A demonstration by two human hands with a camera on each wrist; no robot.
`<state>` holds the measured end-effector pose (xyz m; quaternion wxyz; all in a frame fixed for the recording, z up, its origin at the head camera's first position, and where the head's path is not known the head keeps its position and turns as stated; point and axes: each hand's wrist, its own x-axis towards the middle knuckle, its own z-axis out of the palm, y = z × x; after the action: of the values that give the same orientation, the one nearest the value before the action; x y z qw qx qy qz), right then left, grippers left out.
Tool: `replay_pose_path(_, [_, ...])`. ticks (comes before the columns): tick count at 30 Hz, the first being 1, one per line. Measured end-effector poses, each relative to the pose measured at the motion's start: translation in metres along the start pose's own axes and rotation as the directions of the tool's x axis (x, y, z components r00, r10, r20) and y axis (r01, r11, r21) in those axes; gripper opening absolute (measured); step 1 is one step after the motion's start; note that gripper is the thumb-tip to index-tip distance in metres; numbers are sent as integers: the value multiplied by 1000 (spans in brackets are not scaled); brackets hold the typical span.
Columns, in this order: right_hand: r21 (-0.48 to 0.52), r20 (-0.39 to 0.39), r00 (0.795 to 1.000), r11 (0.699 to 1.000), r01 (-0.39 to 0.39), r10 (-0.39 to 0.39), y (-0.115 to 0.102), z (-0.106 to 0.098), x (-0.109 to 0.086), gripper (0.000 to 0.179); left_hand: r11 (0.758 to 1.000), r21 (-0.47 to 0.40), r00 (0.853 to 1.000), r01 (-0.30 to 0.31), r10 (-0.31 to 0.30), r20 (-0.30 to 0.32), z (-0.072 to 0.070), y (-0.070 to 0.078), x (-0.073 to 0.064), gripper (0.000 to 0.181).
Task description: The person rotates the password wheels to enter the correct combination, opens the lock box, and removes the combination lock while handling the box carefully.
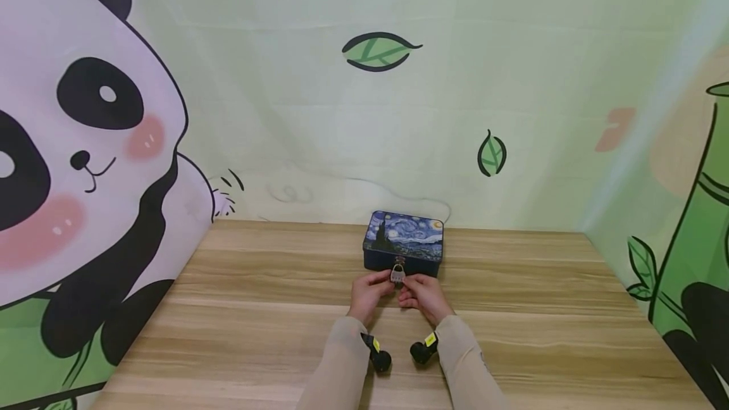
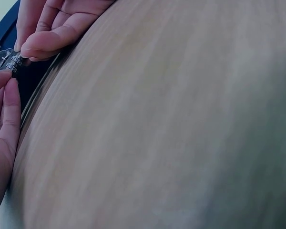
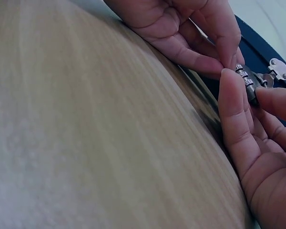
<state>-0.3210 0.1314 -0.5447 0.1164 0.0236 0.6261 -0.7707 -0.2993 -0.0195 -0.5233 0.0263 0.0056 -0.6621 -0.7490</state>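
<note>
A small combination padlock (image 1: 397,276) with number dials (image 3: 247,80) hangs by its shackle at the metal clasp (image 1: 400,260) on the front of a tin box (image 1: 405,236). The box has a starry night-sky painting on its lid and dark blue sides; its lid is down. My left hand (image 1: 366,296) pinches one end of the padlock between thumb and fingertips. From the other side my right hand (image 1: 429,297) pinches it too, thumb (image 3: 232,93) by the dials. Fingertips of both hands cover part of the padlock body.
The box stands on a wood-grain table (image 1: 256,328), near its back edge. Behind rises a pale green backdrop (image 1: 273,93) printed with leaves and a panda. A black wrist camera (image 1: 380,358) sits at the left cuff, another camera (image 1: 423,350) at the right.
</note>
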Motion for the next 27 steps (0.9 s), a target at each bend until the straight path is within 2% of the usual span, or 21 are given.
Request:
replay_pose_path(12, [3, 3, 1000, 1000, -6, 6, 1, -1, 2, 18, 999, -36, 1000, -10, 11, 20, -2, -5, 3, 29])
replay_pose_path(27, [8, 3, 1000, 1000, -13, 13, 0, -1, 2, 18, 998, -58, 999, 10, -7, 50, -4, -6, 6, 29])
